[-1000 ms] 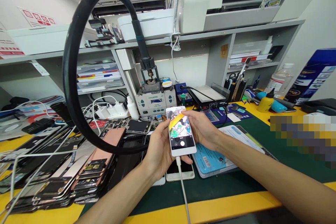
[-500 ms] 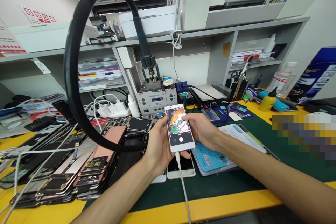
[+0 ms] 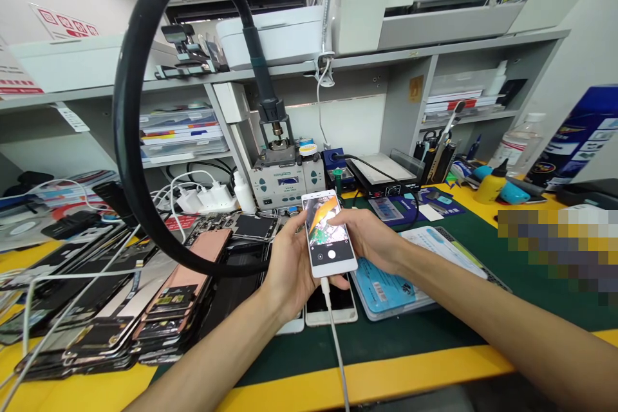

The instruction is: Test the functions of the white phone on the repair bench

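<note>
A white phone (image 3: 331, 235) is held upright, its lit screen showing a camera view with orange and green shapes. My left hand (image 3: 292, 270) is wrapped round its left side and back. The thumb of my right hand (image 3: 369, 238) reaches over the screen's right part, its other fingers partly hidden behind the phone. A white cable (image 3: 335, 341) is plugged into the phone's lower end. Beneath lies another white-framed phone (image 3: 331, 317) on the green mat (image 3: 386, 341).
Stacked phone parts (image 3: 168, 309) cover the left side, with a thick black hose (image 3: 126, 109) arching above. Behind stands a rework station (image 3: 284, 187). A blue plastic case (image 3: 393, 290) lies right of the phone, and a yellow bottle (image 3: 492, 183) stands farther right.
The picture on the phone's screen has shifted, with the orange shape now more to the left. The head view has moved slightly. Both hands keep hold of the phone.
</note>
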A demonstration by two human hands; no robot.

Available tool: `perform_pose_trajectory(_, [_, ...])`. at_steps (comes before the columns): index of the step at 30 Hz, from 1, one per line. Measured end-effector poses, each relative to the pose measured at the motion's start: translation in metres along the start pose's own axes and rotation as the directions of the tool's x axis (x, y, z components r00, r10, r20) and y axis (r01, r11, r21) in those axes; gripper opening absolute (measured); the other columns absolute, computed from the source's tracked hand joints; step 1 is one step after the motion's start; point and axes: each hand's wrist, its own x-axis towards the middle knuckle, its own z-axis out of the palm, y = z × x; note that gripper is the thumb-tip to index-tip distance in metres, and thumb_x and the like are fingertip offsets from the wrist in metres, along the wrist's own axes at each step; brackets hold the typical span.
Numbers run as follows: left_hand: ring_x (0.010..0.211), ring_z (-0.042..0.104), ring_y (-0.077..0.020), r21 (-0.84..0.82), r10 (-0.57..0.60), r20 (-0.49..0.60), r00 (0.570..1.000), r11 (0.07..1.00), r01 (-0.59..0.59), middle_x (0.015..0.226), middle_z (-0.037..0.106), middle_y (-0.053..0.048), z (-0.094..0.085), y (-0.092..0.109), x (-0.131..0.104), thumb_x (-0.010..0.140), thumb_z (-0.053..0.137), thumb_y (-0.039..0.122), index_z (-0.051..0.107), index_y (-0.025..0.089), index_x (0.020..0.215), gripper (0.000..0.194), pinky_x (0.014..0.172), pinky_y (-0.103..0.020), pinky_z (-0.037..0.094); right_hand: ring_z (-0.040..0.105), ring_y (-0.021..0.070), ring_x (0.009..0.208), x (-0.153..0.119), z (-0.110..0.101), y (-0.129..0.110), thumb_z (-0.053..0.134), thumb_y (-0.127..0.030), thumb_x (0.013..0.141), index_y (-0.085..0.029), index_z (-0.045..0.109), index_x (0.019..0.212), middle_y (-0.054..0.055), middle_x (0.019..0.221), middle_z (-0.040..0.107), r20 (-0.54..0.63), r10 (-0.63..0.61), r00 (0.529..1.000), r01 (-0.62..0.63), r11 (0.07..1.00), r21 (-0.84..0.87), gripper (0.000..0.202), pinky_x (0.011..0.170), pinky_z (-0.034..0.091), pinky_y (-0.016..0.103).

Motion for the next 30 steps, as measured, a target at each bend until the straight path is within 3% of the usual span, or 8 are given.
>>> perform_pose_trajectory(6, [0.062, 0.069, -0.0265, 0.012, -0.017, 0.000, 1.000, 1.000, 0.017, 0.079, 0.067, -0.012, -0.0011, 0.0001, 0.0001, 0.095, 0.043, 0.053, 0.052, 0.007, 0.131, 0.059, 0.046, -0.040, 0.060, 0.064, 0.0205, 0.064, 0.0007, -0.0017, 0.0009, 0.068, -0.021, 0.072, -0.015, 0.063, 0.102, 0.009, 0.081, 0.072, -0.007, -0.038, 0.999, 0.037, 0.992, -0.120, 0.031, 0.049, 0.045, 0.027])
perform_pose_trajectory(12, [0.063, 0.069, -0.0262, 0.001, 0.000, 0.027, 1.000, 1.000, 0.000, 0.083, 0.068, -0.013, -0.0030, -0.0015, 0.0011, 0.095, 0.043, 0.053, 0.052, 0.008, 0.132, 0.059, 0.047, -0.042, 0.060, 0.062, 0.0191, 0.059, -0.0005, -0.0016, 0.0001, 0.059, -0.035, 0.081, -0.012, 0.065, 0.097, 0.011, 0.078, 0.072, 0.035, -0.010, 0.999, 0.010, 1.000, -0.004, 0.028, 0.046, 0.043, 0.026])
perform_pose_trajectory(16, [0.062, 0.069, -0.0256, 0.001, -0.004, 0.033, 0.999, 1.000, 0.004, 0.083, 0.069, -0.012, -0.0030, -0.0016, 0.0013, 0.096, 0.042, 0.052, 0.052, 0.010, 0.133, 0.057, 0.047, -0.040, 0.060, 0.063, 0.0196, 0.060, -0.0021, -0.0002, -0.0018, 0.054, -0.036, 0.085, -0.012, 0.065, 0.099, 0.011, 0.076, 0.072, 0.027, 0.012, 1.000, -0.012, 1.000, 0.000, 0.029, 0.046, 0.044, 0.026])
perform_pose_trajectory(24, [0.073, 0.071, -0.0225, -0.014, 0.009, 0.066, 0.998, 1.000, -0.009, 0.087, 0.070, -0.010, 0.0008, -0.0018, -0.0004, 0.097, 0.044, 0.044, 0.054, 0.011, 0.132, 0.048, 0.056, -0.033, 0.062, 0.066, 0.0191, 0.063, 0.0029, 0.0001, 0.0006, 0.070, -0.039, 0.082, -0.015, 0.067, 0.095, 0.010, 0.082, 0.073, -0.040, -0.032, 0.999, 0.030, 0.999, -0.042, 0.027, 0.048, 0.049, 0.025])
perform_pose_trajectory(30, [0.073, 0.071, -0.0224, -0.005, 0.002, 0.037, 0.999, 1.000, -0.002, 0.089, 0.070, -0.011, 0.0018, -0.0012, -0.0024, 0.098, 0.042, 0.045, 0.055, 0.012, 0.130, 0.047, 0.056, -0.032, 0.062, 0.062, 0.0185, 0.060, 0.0004, 0.0011, -0.0034, 0.049, -0.049, 0.092, -0.014, 0.067, 0.094, 0.011, 0.078, 0.072, 0.011, 0.010, 1.000, -0.011, 0.999, 0.033, 0.039, 0.045, 0.046, 0.025])
